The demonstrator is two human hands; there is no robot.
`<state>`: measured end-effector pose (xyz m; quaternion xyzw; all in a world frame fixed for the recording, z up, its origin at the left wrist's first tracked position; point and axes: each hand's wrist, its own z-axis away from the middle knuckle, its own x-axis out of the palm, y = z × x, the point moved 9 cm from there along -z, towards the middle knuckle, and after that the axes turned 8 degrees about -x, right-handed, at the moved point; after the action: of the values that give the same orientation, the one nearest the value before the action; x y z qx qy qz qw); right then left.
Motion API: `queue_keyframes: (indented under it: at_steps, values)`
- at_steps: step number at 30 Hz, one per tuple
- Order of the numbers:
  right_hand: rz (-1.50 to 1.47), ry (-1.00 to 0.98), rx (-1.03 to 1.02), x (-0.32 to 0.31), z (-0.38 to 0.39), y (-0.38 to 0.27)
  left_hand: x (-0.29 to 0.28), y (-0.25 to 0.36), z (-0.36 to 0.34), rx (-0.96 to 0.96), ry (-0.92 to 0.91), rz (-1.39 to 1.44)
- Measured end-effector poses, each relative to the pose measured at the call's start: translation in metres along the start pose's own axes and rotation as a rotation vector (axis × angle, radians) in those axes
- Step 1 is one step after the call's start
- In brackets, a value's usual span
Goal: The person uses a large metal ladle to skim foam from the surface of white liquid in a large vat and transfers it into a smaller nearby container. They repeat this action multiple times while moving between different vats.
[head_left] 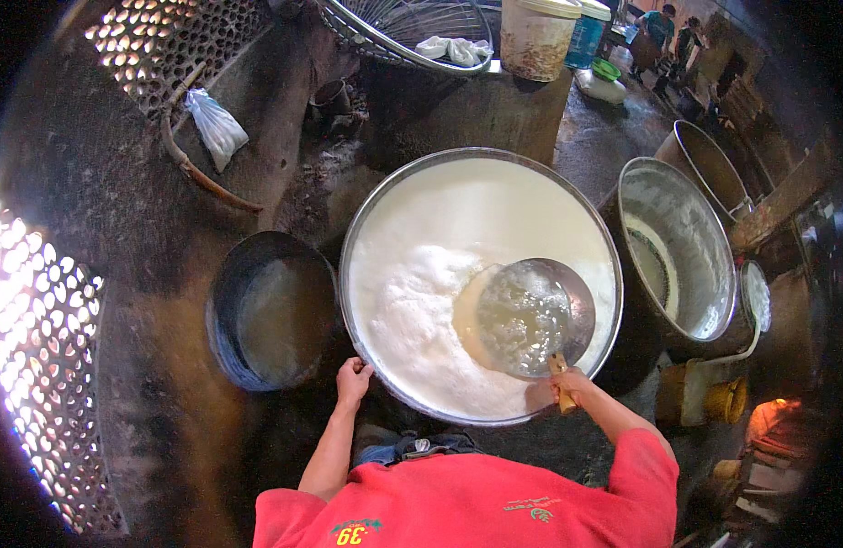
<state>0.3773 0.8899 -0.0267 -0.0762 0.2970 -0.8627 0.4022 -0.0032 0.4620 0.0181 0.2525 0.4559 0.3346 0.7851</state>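
Observation:
A large round vat (483, 198) in front of me is full of white liquid, with thick froth (412, 320) on its left part. My right hand (567, 388) grips the wooden handle of a wide, round metal ladle (578, 310), whose bowl sits in the vat's right half with cloudy, pale liquid in it. My left hand (353, 379) is closed on the vat's lower-left rim.
A dark tub (270, 320) stands left; metal vats (682, 251) stand right, near a glowing fire (776, 422). Behind are plastic buckets (538, 41), a wire basket (398, 36) and a hanging white sack (216, 128). Co-workers (657, 36) are at the far back right.

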Motion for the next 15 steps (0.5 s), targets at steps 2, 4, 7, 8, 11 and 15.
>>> queue_keyframes:
  at_steps: [2, 4, 7, 8, 11, 15]
  values:
    - [-0.031, 0.028, -0.018, -0.029, 0.005, 0.009, 0.002, 0.0, -0.002, 0.012, -0.017, 0.017]
    - [-0.037, 0.035, -0.064, -0.038, 0.027, -0.004, -0.002, 0.004, 0.001, 0.021, -0.004, 0.02]
    - [0.03, 0.16, -0.053, -0.064, 0.059, -0.013, -0.004, 0.009, 0.005, 0.01, -0.013, 0.042]
    - [-0.068, 0.165, -0.048, -0.071, 0.063, -0.008, -0.002, 0.003, 0.001, 0.009, -0.018, 0.028]
    - [-0.162, 0.161, -0.026, -0.08, 0.081, 0.002, 0.002, -0.004, -0.007, 0.002, -0.033, -0.003]
    - [-0.269, 0.14, -0.038, -0.067, 0.09, 0.016, -0.001, 0.006, 0.0, 0.016, -0.064, -0.034]
